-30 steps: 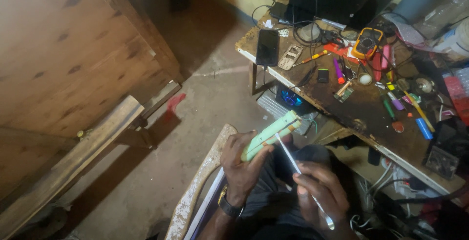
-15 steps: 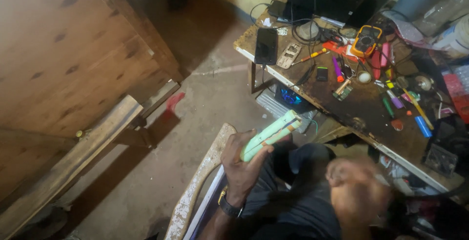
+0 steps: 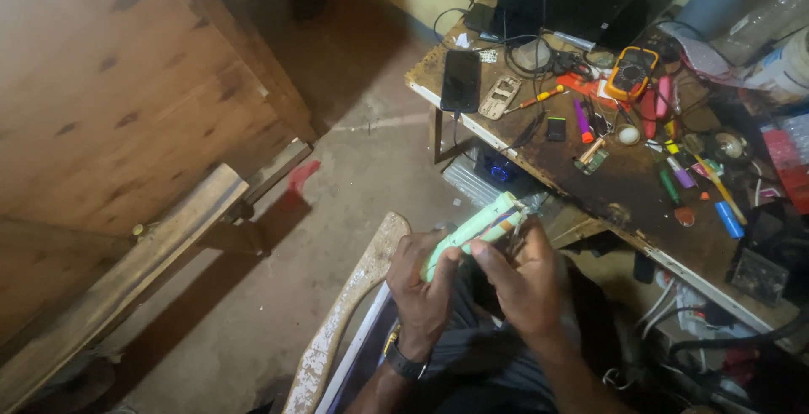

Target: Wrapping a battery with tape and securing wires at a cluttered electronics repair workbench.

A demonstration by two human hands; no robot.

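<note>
Since half a second ago, the right hand (image 3: 527, 283) has swung up from a blur at the lower right and now meets the left hand (image 3: 421, 283) over the lap. Seen from the head camera, the left hand, with a dark watch (image 3: 403, 365) at its wrist, is closed around the lower half of one pale green cylindrical pack (image 3: 472, 230), which tilts up toward the right with its far end free. The right hand's fingers are bent onto the pack's middle, pinching it; whether a tool is in that hand cannot be told. On the workbench (image 3: 624, 191) lie one black phone (image 3: 461, 80), one yellow multimeter (image 3: 632, 69), one purple marker (image 3: 581, 119) and one blue cylinder (image 3: 729, 219).
</note>
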